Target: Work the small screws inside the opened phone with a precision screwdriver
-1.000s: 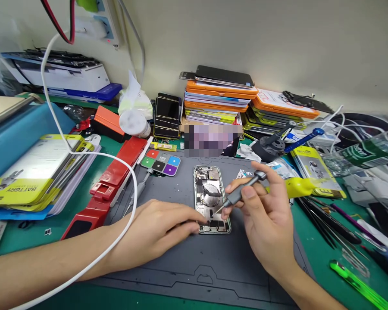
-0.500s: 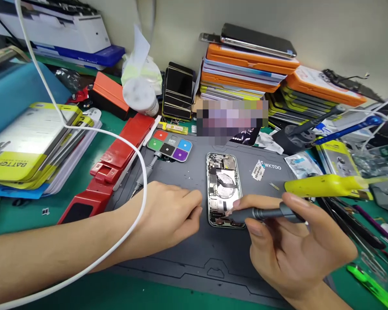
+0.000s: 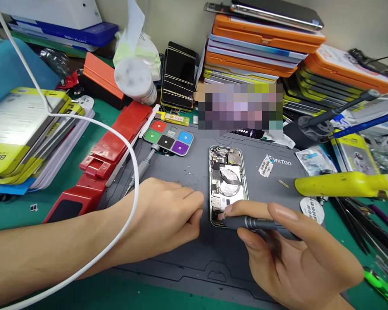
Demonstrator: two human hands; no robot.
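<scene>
An opened phone body (image 3: 226, 177) with its internals bare lies on the grey work mat (image 3: 194, 249). My right hand (image 3: 294, 258) is closed round a dark grey screwdriver (image 3: 261, 224), held nearly flat, its tip at the phone's lower end. My left hand (image 3: 168, 213) rests on the mat just left of the phone, fingers curled and pressed together beside its lower left edge; I cannot make out anything in them. A white cable (image 3: 123, 142) loops over my left forearm.
A small tray with coloured squares (image 3: 168, 137) sits at the mat's far left. Red tools (image 3: 110, 159) and battery packs (image 3: 22, 133) lie left. Stacked orange boxes (image 3: 261, 43) stand behind. A yellow tool (image 3: 342, 184), tweezers (image 3: 358, 219) and a round sticker (image 3: 312, 209) are right.
The view has dropped and closed in on the mat. My right hand lowered the screwdriver from a steep angle to nearly flat, its tip moving to the phone's bottom end. My left hand stayed beside the phone.
</scene>
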